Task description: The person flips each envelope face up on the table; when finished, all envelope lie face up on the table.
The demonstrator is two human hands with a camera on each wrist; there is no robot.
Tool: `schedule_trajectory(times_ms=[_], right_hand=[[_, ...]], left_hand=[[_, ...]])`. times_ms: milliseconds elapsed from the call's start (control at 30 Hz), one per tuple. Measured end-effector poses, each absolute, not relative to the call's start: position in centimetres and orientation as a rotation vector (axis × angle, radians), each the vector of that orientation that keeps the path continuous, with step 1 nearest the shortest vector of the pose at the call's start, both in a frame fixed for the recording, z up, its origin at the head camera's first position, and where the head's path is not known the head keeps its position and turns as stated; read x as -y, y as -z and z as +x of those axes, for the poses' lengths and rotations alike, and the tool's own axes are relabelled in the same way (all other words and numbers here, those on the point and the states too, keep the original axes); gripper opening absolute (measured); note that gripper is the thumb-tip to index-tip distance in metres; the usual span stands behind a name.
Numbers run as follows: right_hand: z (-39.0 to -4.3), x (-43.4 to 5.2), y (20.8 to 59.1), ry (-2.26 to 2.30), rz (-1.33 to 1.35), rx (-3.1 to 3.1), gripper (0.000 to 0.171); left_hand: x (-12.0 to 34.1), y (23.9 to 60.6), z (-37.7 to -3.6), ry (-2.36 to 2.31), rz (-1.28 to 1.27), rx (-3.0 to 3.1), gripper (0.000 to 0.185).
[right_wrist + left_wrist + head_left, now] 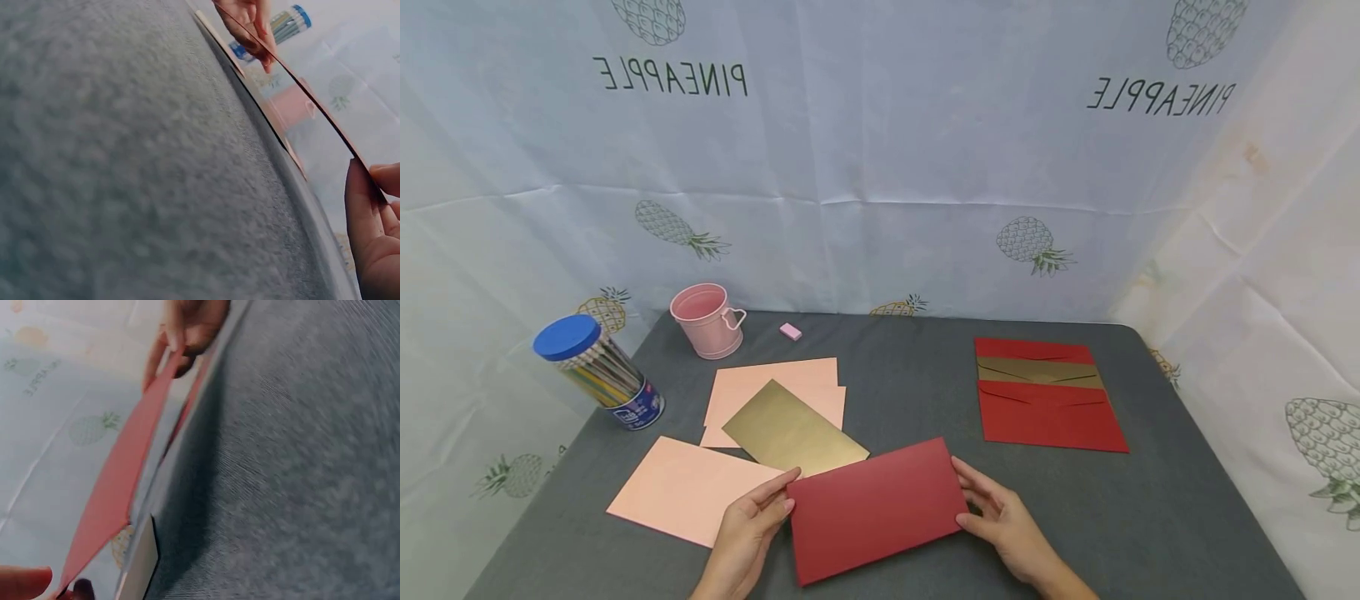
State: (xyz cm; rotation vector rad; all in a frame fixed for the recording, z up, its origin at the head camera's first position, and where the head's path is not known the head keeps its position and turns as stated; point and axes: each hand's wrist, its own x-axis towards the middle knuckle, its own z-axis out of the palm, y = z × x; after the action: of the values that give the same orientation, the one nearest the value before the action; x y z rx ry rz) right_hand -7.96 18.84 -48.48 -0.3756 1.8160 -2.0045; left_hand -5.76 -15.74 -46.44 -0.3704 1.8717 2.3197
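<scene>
**Red envelope held at both ends**

Fingers of the left hand [752,523] and right hand [1003,521] pinched the short edges of the red envelope [877,507] — lifted just above the grey table [1150,517], near the gold envelope [793,431] and pink envelopes [688,490].

Grey table [1150,517] bears envelopes [1045,396], pink cup [706,320], pencil tub [601,362].

Both wrists cut off at the head view's lower edge (lettering on the pencil tub [634,408] unreadable)
</scene>
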Motion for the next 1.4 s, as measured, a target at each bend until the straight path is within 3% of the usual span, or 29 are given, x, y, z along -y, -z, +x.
schedule_trajectory(times_ms=[633,1400], right_hand=[[-9.6,-20.9,46.0,2.205,-0.527,-1.873,0.058],[-11.3,-21.5,44.4,2.257,-0.568,-2.011,0.054]], left_hand=[[14.1,44.7,-8.5,-2.240,0.192,-2.149,0.043],[13.3,43.4,-13.0,-2.275,0.264,-2.033,0.044]])
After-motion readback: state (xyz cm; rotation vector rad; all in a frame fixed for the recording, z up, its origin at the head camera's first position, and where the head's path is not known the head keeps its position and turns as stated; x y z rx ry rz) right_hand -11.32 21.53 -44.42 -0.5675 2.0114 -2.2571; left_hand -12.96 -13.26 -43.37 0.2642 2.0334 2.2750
